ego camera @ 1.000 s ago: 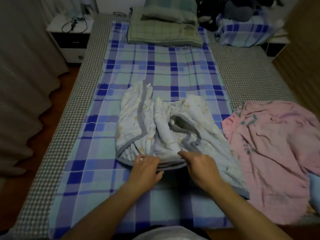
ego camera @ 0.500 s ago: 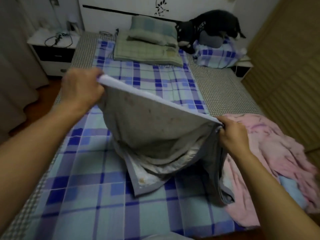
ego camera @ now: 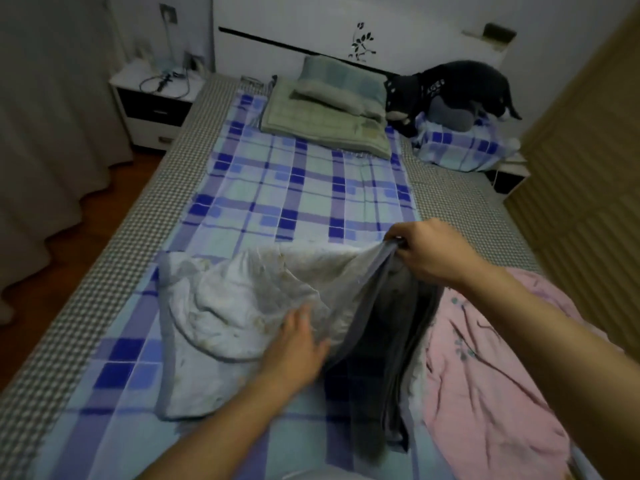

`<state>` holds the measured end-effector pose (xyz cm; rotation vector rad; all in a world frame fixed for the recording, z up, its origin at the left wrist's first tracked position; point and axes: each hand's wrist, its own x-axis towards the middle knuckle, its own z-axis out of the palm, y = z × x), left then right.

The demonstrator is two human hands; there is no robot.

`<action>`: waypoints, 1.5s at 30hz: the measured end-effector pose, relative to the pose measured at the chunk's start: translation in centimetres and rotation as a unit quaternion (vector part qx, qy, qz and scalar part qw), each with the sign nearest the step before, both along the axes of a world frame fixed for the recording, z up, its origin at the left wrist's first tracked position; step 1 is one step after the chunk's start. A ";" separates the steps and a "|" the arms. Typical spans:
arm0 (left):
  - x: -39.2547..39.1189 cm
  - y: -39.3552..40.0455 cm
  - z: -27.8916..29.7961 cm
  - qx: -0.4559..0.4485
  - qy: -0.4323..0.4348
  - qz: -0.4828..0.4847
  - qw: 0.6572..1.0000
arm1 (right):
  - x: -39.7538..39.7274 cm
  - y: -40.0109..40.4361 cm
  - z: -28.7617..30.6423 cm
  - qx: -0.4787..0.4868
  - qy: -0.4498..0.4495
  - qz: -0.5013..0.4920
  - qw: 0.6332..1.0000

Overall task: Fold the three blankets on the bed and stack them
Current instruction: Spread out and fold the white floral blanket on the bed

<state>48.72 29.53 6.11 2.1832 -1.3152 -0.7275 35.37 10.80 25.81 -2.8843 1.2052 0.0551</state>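
Our right hand pinches a grey-trimmed edge of the pale blanket, lifted at about 2 o'clock from our left hand, which lies flat with straight fingers on the cloth. The blanket sits mid-bed, rumpled; the pink blanket touches it at 3 o'clock. Next we'd likely pull the edge taut and smooth wrinkles leftward before folding.
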 end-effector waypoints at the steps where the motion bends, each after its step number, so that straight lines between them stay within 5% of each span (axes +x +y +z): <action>1: -2.2 -0.8 2.0 -0.098 -0.006 0.015 0.995 | 0.5 0.2 0.0 -0.003 0.004 0.012 1.000; 3: -5.0 -2.5 4.8 -0.241 -0.032 0.042 0.969 | 1.4 0.8 0.3 0.002 -0.001 0.024 1.000; 5: -5.5 -4.2 6.5 -0.285 -0.033 0.075 0.955 | 1.9 1.3 0.7 0.002 -0.009 0.026 1.000; 10: -3.7 -6.4 7.7 -0.218 0.005 0.156 0.963 | 2.0 1.3 3.1 -0.026 -0.073 -0.010 0.997; 20: 4.8 -1.5 5.3 -0.130 -0.110 0.263 0.950 | 0.3 -1.5 8.0 -0.040 -0.194 -0.073 0.977; 23: 8.2 -1.3 6.2 -0.189 -0.094 0.277 0.937 | 0.6 -1.7 9.8 -0.054 -0.238 -0.060 0.968; 26: 9.6 -0.2 6.8 -0.266 -0.073 0.191 0.942 | 0.7 -2.4 11.8 -0.054 -0.282 -0.063 0.956; 29: 10.9 2.8 5.7 -0.338 -0.216 -0.010 0.916 | 0.3 -3.1 13.5 -0.050 -0.299 -0.070 0.950; 33: 13.9 3.0 5.8 -0.216 -0.384 -0.214 0.872 | 0.9 -2.5 13.8 -0.039 -0.277 -0.049 0.959; 35: 13.2 1.2 5.1 -0.145 -0.352 -0.186 0.906 | 1.8 -1.7 13.5 -0.034 -0.264 -0.035 0.963; 38: 9.2 -1.3 3.3 -0.078 -0.176 -0.008 0.981 | 2.7 -0.9 13.1 -0.021 -0.255 -0.034 0.966; 41: 4.0 -2.0 1.1 -0.136 -0.164 0.067 0.975 | 2.8 -0.7 13.1 -0.025 -0.248 -0.050 0.967; 45: -0.8 -1.5 -0.6 -0.142 -0.160 0.022 0.977 | 2.9 -0.5 13.3 -0.049 -0.255 -0.115 0.959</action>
